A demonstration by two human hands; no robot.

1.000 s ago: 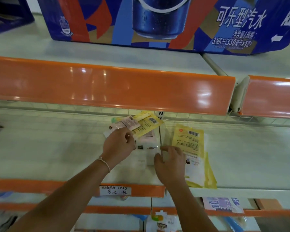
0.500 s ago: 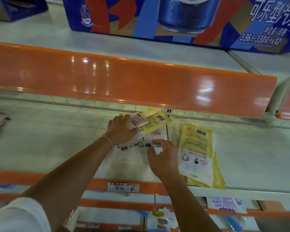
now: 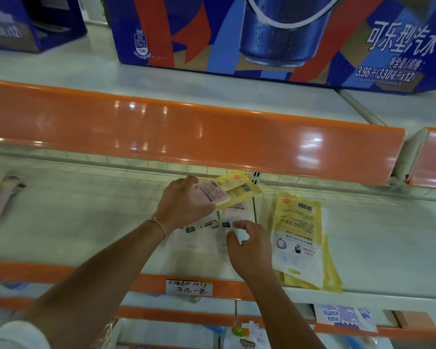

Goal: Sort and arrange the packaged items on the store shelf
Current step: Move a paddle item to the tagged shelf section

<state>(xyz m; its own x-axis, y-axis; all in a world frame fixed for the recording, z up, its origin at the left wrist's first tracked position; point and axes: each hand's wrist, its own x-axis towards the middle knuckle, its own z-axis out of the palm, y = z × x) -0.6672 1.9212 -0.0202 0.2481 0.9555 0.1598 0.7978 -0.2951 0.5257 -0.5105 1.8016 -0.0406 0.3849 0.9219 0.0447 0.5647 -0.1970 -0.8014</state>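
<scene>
My left hand (image 3: 184, 206) holds a fan of flat packets above the middle shelf: a pink-white packet (image 3: 213, 193) on top and yellow packets (image 3: 244, 188) behind it. Beneath it, several white packets (image 3: 199, 238) lie flat on the shelf. My right hand (image 3: 249, 248) pinches the upper right corner of one of these white packets. To the right, a small pile of yellow-and-white packets (image 3: 297, 235) lies flat, back side up, reaching the shelf's front edge.
The shelf (image 3: 86, 222) has an orange front strip with a handwritten price tag (image 3: 189, 287). The orange rail (image 3: 186, 137) of the shelf above overhangs the back. A large blue drinks carton (image 3: 275, 39) stands up there. More packets (image 3: 0, 195) lie far left.
My right hand has slid left from the yellow pile onto the white packets and closed on a corner. My left hand keeps the fanned packets and has shifted little.
</scene>
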